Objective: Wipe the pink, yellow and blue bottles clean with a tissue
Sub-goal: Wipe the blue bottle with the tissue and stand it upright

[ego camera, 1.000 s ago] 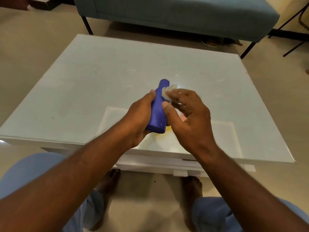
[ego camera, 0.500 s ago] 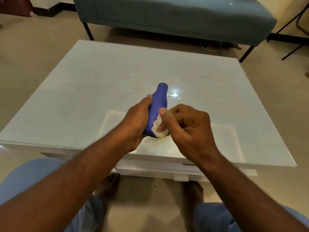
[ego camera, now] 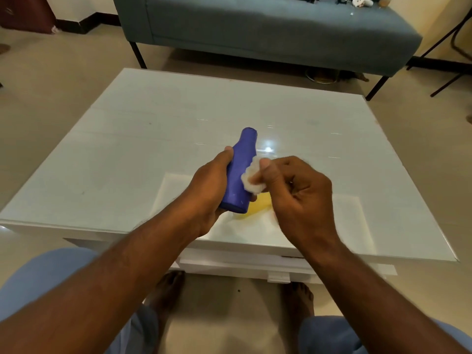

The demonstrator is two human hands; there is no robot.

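The left hand (ego camera: 210, 186) grips the blue bottle (ego camera: 240, 169) (neck tilted away) while the right hand (ego camera: 296, 192) pinches a tissue (ego camera: 251, 180) against it.

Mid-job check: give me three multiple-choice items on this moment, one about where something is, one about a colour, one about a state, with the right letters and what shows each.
1. Where is the tissue?
A. Lying flat on the table
B. Pinched in the right hand against the bottle's side
C. On the sofa

2. What colour is the bottle in the left hand?
A. Pink
B. Green
C. Blue

3. How is that bottle placed?
A. Lifted off the table, neck pointing away from the person
B. Standing upright on the table
C. Lying on the floor

Answers:
1 B: the right hand presses the white wad onto the blue bottle.
2 C: the body gripped by the left hand is plainly blue.
3 A: its base hangs above the table, and its neck tilts toward the sofa.
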